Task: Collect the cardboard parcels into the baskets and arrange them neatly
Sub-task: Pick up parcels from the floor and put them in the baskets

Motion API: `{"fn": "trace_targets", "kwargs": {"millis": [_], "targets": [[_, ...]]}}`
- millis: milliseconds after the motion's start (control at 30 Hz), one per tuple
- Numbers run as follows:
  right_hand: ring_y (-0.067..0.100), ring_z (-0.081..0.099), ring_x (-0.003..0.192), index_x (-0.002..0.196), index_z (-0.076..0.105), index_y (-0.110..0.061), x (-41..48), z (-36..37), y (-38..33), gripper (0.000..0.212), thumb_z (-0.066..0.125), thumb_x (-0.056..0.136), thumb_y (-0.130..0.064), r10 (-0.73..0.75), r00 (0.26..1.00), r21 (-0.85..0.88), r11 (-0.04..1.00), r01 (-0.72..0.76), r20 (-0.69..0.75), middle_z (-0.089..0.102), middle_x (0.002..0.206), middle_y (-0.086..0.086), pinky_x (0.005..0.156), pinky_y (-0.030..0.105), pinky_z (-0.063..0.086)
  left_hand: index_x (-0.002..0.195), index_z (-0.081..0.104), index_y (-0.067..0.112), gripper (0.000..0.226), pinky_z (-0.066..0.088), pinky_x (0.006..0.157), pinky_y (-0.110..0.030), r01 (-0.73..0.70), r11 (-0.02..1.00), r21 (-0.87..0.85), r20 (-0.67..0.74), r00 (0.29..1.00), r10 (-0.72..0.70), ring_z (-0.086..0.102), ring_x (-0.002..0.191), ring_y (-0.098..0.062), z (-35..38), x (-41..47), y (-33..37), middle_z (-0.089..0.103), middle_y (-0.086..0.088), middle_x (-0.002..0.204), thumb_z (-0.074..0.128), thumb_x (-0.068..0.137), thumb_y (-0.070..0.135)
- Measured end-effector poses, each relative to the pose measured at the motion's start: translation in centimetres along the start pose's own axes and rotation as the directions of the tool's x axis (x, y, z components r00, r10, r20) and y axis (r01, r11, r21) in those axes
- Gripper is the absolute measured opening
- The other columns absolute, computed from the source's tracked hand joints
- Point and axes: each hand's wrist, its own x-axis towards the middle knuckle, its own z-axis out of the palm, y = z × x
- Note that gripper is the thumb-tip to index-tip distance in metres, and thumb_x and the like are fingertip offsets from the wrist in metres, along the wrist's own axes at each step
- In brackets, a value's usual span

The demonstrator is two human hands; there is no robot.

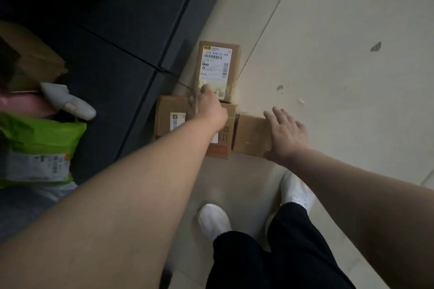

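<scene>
Three cardboard parcels lie on the pale floor beside a dark cabinet. The far one, a labelled parcel, carries a large white shipping label. My left hand reaches over the middle parcel and touches the near edge of the labelled parcel; whether its fingers grip is unclear. A plain small parcel sits on the right, and my right hand lies flat on its top with fingers spread. No basket is in view.
A dark cabinet front runs along the left. On the far left are green mailer bags, a brown box and a grey handheld scanner. My white shoes stand just behind the parcels.
</scene>
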Motion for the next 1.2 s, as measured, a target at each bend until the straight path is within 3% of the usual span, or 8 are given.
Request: {"fn": "trace_targets", "kwargs": {"millis": [100,233,300,367,533,767,1033,1200], "targets": [[0.020,-0.011,0.150,0.155,-0.009,-0.022,2.4,2.3,1.0,0.116,0.076,0.077,-0.037,-0.014,0.999,-0.078,0.997,0.012,-0.028,-0.010,0.163,-0.001,0.120,0.044,0.002,0.147,0.024,0.013,0.078,0.031,0.111,-0.044,0.043,0.999,-0.007,-0.050,0.998,-0.044,0.028,0.140,-0.035,1.4,3.7,0.9,0.029,-0.016,0.153,0.071,0.087,0.027],[0.022,-0.007,0.150,0.151,-0.020,-0.025,3.9,4.6,2.2,0.139,0.084,0.062,-0.049,-0.012,1.000,-0.124,0.992,0.010,-0.015,-0.007,0.163,0.001,0.118,0.054,-0.001,0.149,0.007,0.014,0.106,0.013,0.120,-0.054,0.134,0.989,0.057,-0.023,0.991,-0.133,0.006,0.148,-0.043,3.2,6.7,2.1,-0.005,-0.025,0.162,0.076,0.078,0.050],[0.024,0.001,0.149,0.150,-0.020,-0.026,4.1,5.2,2.4,0.141,0.084,0.058,-0.051,-0.040,0.998,-0.125,0.992,0.034,-0.046,0.003,0.161,0.003,0.118,0.058,0.003,0.147,0.004,0.015,0.109,0.016,0.118,-0.055,0.162,0.984,0.070,-0.040,0.986,-0.159,0.012,0.146,-0.045,3.8,7.4,2.3,-0.003,-0.026,0.160,0.078,0.075,0.052],[0.025,0.015,0.144,0.151,-0.016,-0.025,4.0,5.4,2.6,0.136,0.081,0.058,-0.047,-0.060,0.994,-0.104,0.993,0.050,-0.096,0.017,0.153,0.003,0.117,0.059,0.010,0.144,0.010,0.016,0.109,0.029,0.111,-0.050,0.160,0.986,0.051,-0.108,0.982,-0.154,0.030,0.137,-0.041,4.1,7.8,2.3,0.020,-0.023,0.152,0.081,0.069,0.050],[0.029,0.029,0.131,0.152,-0.001,-0.022,2.2,4.2,3.5,0.134,0.085,0.052,-0.048,0.243,0.966,0.137,0.964,-0.229,-0.092,0.028,0.141,0.006,0.108,0.049,0.029,0.143,0.012,0.019,0.118,0.040,0.102,-0.044,0.007,0.996,-0.088,-0.181,0.983,-0.023,0.038,0.125,-0.031,3.6,5.2,1.8,0.030,-0.011,0.141,0.083,0.055,0.051],[0.029,0.030,0.128,0.140,0.015,-0.020,-3.6,-0.9,3.1,0.121,0.091,0.049,-0.043,0.497,0.867,0.452,0.777,-0.437,-0.016,0.028,0.135,0.005,0.102,0.046,0.033,0.151,-0.023,0.024,0.142,0.018,0.119,-0.048,-0.174,0.966,-0.194,-0.001,0.984,0.177,0.008,0.148,-0.029,-1.6,-3.8,1.5,0.001,-0.005,0.159,0.088,0.063,0.028],[0.029,0.017,0.137,0.142,0.013,-0.011,-13.5,-7.9,0.1,0.120,0.088,0.050,-0.034,0.382,0.924,0.616,0.735,-0.282,-0.032,0.023,0.137,0.008,0.114,0.036,0.027,0.155,-0.011,0.029,0.141,0.028,0.117,-0.050,-0.130,0.955,-0.267,-0.039,0.992,0.124,0.012,0.150,-0.027,-11.0,-15.7,-3.5,-0.002,0.002,0.162,0.093,0.059,0.021],[0.025,0.024,0.132,0.144,0.008,-0.011,-20.6,-11.7,-3.4,0.127,0.090,0.050,-0.032,0.216,0.971,0.703,0.707,-0.083,-0.103,0.023,0.135,0.005,0.111,0.038,0.032,0.155,0.001,0.020,0.135,0.026,0.105,-0.023,-0.088,0.903,-0.420,-0.122,0.992,0.040,0.026,0.144,-0.025,-16.8,-22.8,-5.1,0.012,-0.006,0.159,0.094,0.057,0.014]]}}
